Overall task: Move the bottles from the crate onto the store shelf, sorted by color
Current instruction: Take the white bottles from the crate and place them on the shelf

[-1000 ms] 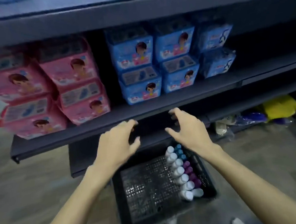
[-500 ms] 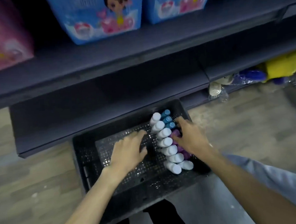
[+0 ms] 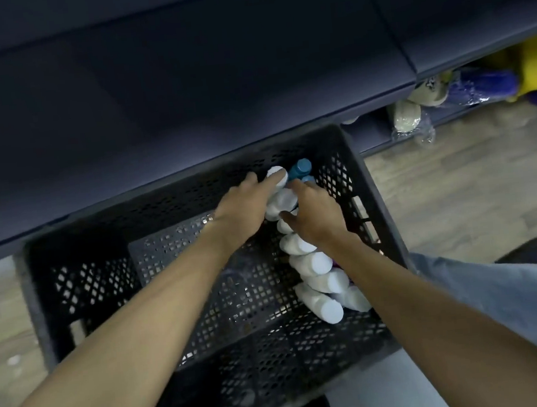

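A black perforated crate (image 3: 91,286) stands on the floor below a bare dark shelf (image 3: 184,90). A row of white bottles (image 3: 312,263) lies along the crate's right side, with a blue bottle (image 3: 299,167) at the far end. A sliver of purple bottle (image 3: 337,264) shows beside my right forearm; the rest are hidden. My left hand (image 3: 244,209) reaches into the crate, its fingers laid over the farthest white bottle (image 3: 275,173). My right hand (image 3: 315,213) lies spread over the blue and purple bottles, its thumb against a white one.
Wrapped yellow and blue goods (image 3: 482,84) sit on the low shelf at the right. A wooden floor (image 3: 455,178) surrounds the crate. My light blue trouser leg (image 3: 506,305) is at the lower right, close to the crate's corner.
The view has tilted down and closed in on the crate. Both hands have dropped from the shelf edge into the crate and slid to the far bottles.
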A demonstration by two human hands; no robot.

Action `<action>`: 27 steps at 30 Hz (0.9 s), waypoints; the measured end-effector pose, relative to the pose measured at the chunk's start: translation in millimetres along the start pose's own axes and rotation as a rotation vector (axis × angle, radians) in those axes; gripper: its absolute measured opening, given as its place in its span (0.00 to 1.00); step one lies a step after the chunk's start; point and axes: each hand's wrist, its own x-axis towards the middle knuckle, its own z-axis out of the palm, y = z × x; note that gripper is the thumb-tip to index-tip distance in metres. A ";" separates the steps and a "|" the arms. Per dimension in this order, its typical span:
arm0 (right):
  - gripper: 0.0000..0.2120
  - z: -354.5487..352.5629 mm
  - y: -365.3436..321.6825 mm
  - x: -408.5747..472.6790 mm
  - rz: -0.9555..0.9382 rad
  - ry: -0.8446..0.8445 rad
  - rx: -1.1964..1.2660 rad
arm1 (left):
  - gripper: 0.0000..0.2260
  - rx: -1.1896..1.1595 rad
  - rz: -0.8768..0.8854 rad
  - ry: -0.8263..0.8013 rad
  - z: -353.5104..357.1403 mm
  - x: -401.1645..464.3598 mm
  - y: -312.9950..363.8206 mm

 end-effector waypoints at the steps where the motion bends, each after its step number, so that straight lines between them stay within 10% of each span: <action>1: 0.23 2.6 1.7 2.7 0.007 0.021 -0.012 | 0.32 0.024 -0.007 -0.030 0.4 5.5 1.0; 27: 0.21 36.1 -58.8 21.0 -0.166 0.056 0.003 | 0.28 0.050 -0.125 0.248 24.0 -105.5 -137.9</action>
